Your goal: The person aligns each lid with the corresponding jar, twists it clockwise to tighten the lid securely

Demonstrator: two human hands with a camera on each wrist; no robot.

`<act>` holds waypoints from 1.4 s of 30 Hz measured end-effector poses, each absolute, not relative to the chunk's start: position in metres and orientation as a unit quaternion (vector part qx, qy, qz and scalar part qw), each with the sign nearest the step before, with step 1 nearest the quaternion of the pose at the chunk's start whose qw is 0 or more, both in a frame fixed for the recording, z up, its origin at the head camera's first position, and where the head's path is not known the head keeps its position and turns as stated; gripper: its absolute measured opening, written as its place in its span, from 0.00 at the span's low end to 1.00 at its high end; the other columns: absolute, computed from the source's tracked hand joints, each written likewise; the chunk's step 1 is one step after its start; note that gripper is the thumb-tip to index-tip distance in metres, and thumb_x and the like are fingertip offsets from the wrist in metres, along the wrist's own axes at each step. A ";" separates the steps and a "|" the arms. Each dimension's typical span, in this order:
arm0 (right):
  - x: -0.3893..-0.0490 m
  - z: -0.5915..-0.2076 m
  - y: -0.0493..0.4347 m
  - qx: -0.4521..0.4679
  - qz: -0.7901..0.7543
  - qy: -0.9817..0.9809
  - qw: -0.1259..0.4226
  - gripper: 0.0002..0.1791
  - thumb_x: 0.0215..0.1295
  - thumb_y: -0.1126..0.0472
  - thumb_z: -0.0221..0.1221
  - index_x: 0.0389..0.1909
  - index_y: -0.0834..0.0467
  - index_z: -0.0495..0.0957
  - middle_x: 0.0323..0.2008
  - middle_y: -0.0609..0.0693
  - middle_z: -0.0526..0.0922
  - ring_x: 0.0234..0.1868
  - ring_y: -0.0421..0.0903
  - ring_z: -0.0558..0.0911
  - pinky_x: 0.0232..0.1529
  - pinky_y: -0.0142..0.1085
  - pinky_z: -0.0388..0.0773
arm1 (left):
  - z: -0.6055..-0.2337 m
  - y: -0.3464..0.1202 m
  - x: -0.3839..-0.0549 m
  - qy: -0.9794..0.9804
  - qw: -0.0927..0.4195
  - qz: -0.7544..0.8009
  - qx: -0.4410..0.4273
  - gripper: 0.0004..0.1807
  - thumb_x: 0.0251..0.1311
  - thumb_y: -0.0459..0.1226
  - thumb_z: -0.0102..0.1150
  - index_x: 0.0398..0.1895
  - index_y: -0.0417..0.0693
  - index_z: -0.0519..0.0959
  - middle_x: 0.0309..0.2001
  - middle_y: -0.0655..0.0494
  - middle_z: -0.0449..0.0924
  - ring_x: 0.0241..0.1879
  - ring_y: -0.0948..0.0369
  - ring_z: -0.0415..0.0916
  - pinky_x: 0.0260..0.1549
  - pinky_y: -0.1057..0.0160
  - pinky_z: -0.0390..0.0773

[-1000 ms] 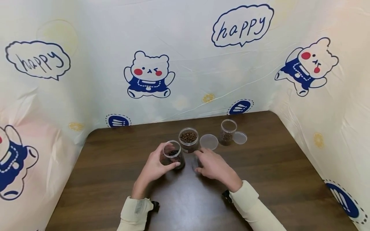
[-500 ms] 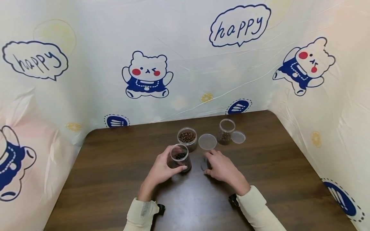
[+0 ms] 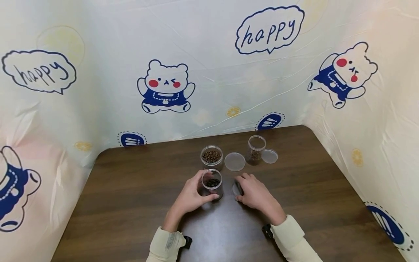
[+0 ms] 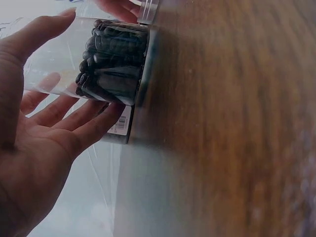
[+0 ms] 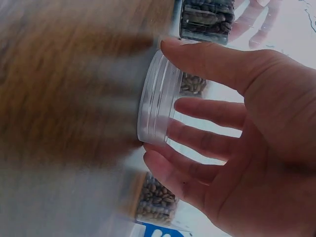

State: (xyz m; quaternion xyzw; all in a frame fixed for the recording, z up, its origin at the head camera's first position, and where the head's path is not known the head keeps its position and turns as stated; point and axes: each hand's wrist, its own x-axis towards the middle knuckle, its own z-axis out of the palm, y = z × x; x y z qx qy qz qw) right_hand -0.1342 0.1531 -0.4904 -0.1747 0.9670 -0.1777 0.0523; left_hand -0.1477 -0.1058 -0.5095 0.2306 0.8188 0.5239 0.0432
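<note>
My left hand [image 3: 191, 194] curls round a clear, lidless jar [image 3: 212, 185] that stands upright, partly filled with very dark coffee beans [image 4: 116, 59]. In the left wrist view the thumb lies along one side of the jar and the fingers along the other, its base close to the wood. To the right of it, my right hand [image 3: 256, 193] holds a clear screw lid [image 5: 155, 98] by its rim, thumb on one edge and fingers on the other. The lid is low over the table, and my hand covers much of it in the head view.
Just behind the held jar stands a wider open jar [image 3: 211, 167] of brown coffee beans. A larger flat lid [image 3: 235, 162] lies beside it. Farther right are a slim open jar [image 3: 256, 154] with beans and a small lid [image 3: 270, 156]. A printed curtain [image 3: 212, 80] backs the table [image 3: 131, 203].
My left hand and the dark-bean jar have moved right and a little nearer to me, now in front of the wider jar. The right hand has shifted right with its lid.
</note>
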 end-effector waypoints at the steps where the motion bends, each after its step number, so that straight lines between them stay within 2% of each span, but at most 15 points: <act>1: -0.134 -0.491 0.153 -0.175 -0.179 0.967 0.051 0.35 0.56 0.56 0.78 0.63 0.63 0.79 0.56 0.60 0.83 0.59 0.62 0.80 0.59 0.55 0.80 | -0.510 -0.106 -0.148 0.818 0.044 0.525 0.230 0.41 0.51 0.40 0.84 0.67 0.47 0.73 0.61 0.48 0.84 0.61 0.55 0.83 0.60 0.51 0.84; 11: -0.134 -0.493 0.153 -0.171 -0.180 0.967 0.052 0.36 0.55 0.56 0.79 0.63 0.63 0.79 0.57 0.60 0.82 0.58 0.62 0.79 0.60 0.54 0.80 | -0.512 -0.106 -0.147 0.811 0.055 0.533 0.236 0.42 0.51 0.37 0.84 0.68 0.41 0.71 0.62 0.43 0.82 0.62 0.52 0.82 0.62 0.48 0.82; 16: -0.133 -0.493 0.157 -0.152 -0.205 0.965 0.056 0.41 0.52 0.54 0.81 0.65 0.63 0.77 0.57 0.61 0.79 0.58 0.61 0.77 0.57 0.53 0.81 | -0.512 -0.105 -0.147 0.809 0.056 0.531 0.245 0.42 0.51 0.37 0.84 0.68 0.42 0.71 0.62 0.44 0.82 0.62 0.50 0.82 0.63 0.48 0.81; 20: -0.132 -0.492 0.161 -0.136 -0.211 0.966 0.066 0.43 0.50 0.53 0.82 0.66 0.65 0.76 0.59 0.62 0.78 0.60 0.62 0.75 0.58 0.54 0.80 | -0.511 -0.105 -0.147 0.811 0.066 0.528 0.244 0.42 0.51 0.37 0.84 0.68 0.43 0.70 0.63 0.45 0.82 0.63 0.51 0.81 0.65 0.49 0.80; 26: -0.133 -0.494 0.165 -0.131 -0.206 0.968 0.067 0.40 0.50 0.55 0.82 0.61 0.67 0.79 0.58 0.62 0.79 0.58 0.61 0.75 0.58 0.53 0.80 | -0.509 -0.105 -0.149 0.823 0.087 0.510 0.232 0.42 0.52 0.39 0.83 0.69 0.46 0.70 0.65 0.48 0.80 0.64 0.55 0.80 0.66 0.52 0.80; 33: -0.134 -0.494 0.166 -0.144 -0.202 0.967 0.047 0.36 0.49 0.57 0.82 0.56 0.67 0.78 0.52 0.61 0.81 0.53 0.59 0.77 0.55 0.52 0.80 | -0.507 -0.106 -0.149 0.838 0.088 0.488 0.227 0.42 0.53 0.42 0.83 0.69 0.50 0.70 0.65 0.53 0.80 0.62 0.57 0.81 0.63 0.53 0.82; 42: -0.133 -0.493 0.169 -0.158 -0.226 0.961 0.028 0.37 0.51 0.61 0.77 0.62 0.65 0.74 0.51 0.62 0.76 0.55 0.59 0.72 0.55 0.50 0.79 | -0.505 -0.106 -0.150 0.846 0.090 0.474 0.226 0.41 0.54 0.44 0.82 0.70 0.49 0.71 0.64 0.54 0.80 0.62 0.55 0.80 0.62 0.51 0.82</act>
